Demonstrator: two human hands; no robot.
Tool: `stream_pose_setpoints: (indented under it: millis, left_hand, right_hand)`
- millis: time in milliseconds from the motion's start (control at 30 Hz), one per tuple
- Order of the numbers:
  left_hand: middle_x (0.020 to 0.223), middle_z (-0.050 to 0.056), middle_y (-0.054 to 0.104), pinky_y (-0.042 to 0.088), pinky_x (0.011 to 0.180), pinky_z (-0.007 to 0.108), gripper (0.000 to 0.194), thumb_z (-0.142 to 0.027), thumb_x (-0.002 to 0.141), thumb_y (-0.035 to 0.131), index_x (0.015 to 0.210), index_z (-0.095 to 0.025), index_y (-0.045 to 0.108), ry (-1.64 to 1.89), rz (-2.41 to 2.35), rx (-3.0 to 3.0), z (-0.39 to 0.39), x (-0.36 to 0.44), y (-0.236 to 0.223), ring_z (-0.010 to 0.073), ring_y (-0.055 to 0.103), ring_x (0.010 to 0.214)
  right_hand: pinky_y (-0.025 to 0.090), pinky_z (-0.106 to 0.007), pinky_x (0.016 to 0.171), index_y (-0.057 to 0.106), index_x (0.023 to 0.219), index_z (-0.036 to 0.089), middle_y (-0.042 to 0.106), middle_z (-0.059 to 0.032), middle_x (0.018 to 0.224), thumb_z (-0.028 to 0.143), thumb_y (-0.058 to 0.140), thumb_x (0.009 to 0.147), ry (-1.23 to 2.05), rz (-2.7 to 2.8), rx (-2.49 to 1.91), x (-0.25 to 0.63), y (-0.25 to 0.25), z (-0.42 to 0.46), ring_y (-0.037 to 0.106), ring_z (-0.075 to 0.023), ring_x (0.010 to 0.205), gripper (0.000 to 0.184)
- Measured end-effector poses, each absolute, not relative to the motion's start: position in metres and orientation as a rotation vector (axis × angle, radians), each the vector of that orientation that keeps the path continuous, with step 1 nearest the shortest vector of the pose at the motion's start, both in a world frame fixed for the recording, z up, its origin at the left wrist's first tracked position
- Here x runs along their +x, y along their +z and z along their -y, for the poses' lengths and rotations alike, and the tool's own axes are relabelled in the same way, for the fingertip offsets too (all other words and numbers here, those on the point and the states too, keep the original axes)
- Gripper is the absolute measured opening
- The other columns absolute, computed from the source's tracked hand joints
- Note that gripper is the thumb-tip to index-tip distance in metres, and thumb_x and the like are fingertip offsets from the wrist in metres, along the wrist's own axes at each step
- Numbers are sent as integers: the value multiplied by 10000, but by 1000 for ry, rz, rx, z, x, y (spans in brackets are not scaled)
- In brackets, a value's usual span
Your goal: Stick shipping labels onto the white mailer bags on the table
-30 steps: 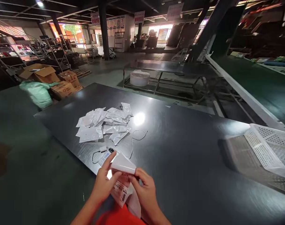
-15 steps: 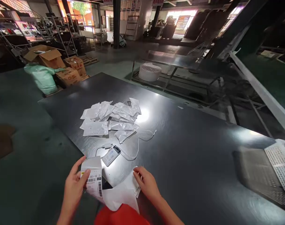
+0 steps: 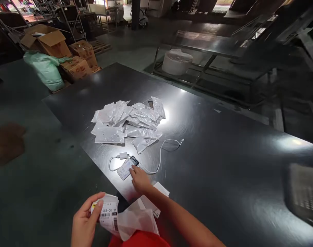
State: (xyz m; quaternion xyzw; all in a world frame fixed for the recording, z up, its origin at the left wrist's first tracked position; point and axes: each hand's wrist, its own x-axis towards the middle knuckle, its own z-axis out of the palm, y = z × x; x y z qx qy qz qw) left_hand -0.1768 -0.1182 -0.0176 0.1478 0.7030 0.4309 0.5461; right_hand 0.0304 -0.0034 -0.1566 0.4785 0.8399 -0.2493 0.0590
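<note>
— What kind of place is this?
— A dim warehouse hall. A dark metal table (image 3: 223,164) fills the view, with cardboard boxes (image 3: 76,61) and a green sack (image 3: 47,70) on the floor beyond its far corner, and a metal rack holding a white roll (image 3: 177,61) behind.

— What lies on the table?
— A heap of white packets (image 3: 130,121) toward the far side. Nearer, a small white device (image 3: 127,168) with a white cable (image 3: 161,156) looping from it.

— And the hands?
— The left hand (image 3: 85,223) grips a label strip (image 3: 108,214) off the near edge, thumb pressed on the print; loose white paper (image 3: 138,219) trails from it. The right hand (image 3: 141,180) lies loosely open, fingertips on the device, just short of the packets.

— Anything blocking?
— The cable curls right beside that hand.
</note>
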Motion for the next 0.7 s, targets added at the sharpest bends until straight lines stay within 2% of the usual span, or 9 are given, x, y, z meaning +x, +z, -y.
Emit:
stream_pose_setpoints:
  millis: [100,167,233,300,500,633,700]
  left_hand:
    - [805,76,758,545,575,241,541,-548,542,837,928,-175,764,1052,-1719,328,113,-193,-22,220,680,680]
    - [849,79,762,549,589,236,531,-534,556,838,941,-177,761,1071,-1732,306,112,-201,-27,228,688,721]
    - [864,82,762,551,591,237,523,-528,560,839,939,-176,762,1082,-1728,288,113,-206,-33,229,690,727]
    - [851,81,763,554,603,241,521,-526,561,840,942,-179,763,1077,-1723,295,114,-208,-38,227,692,717]
    - [808,68,765,550,604,231,524,-574,552,823,897,-185,759,1087,-1773,280,116,-202,-43,232,700,722]
    - [810,44,766,532,576,207,514,-578,573,811,911,-197,746,1141,-1811,272,116,-200,-43,220,703,734]
    - [819,33,767,533,584,198,505,-577,573,813,907,-205,743,1144,-1804,279,116,-202,-43,208,703,737]
  right_hand:
    - [264,-555,1139,369,1440,139,217,-202,1575,122,510,862,-519,-2796,1134,13,-170,-11,220,-359,1443,595]
    - [146,-642,1152,296,1483,194,114,-168,1608,142,616,804,-401,-2857,1008,4,-177,-27,87,-398,1464,753]
    - [70,-705,1128,257,1501,253,57,-139,1620,131,730,694,-316,-2800,979,-7,-184,-44,15,-437,1458,944]
    - [42,-730,1110,264,1500,297,82,-126,1619,114,785,624,-284,-2701,967,-18,-193,-60,11,-448,1455,1036]
    - [147,-718,1089,300,1480,355,304,-158,1553,180,891,498,-388,-2618,703,-32,-213,-80,173,-435,1435,1159]
    - [273,-687,1044,271,1490,338,278,-179,1552,304,879,550,-331,-2591,630,-17,-209,-76,163,-429,1430,1119]
    - [300,-691,1018,297,1475,336,234,-176,1569,335,876,559,-311,-2577,666,-10,-206,-74,155,-449,1425,1084]
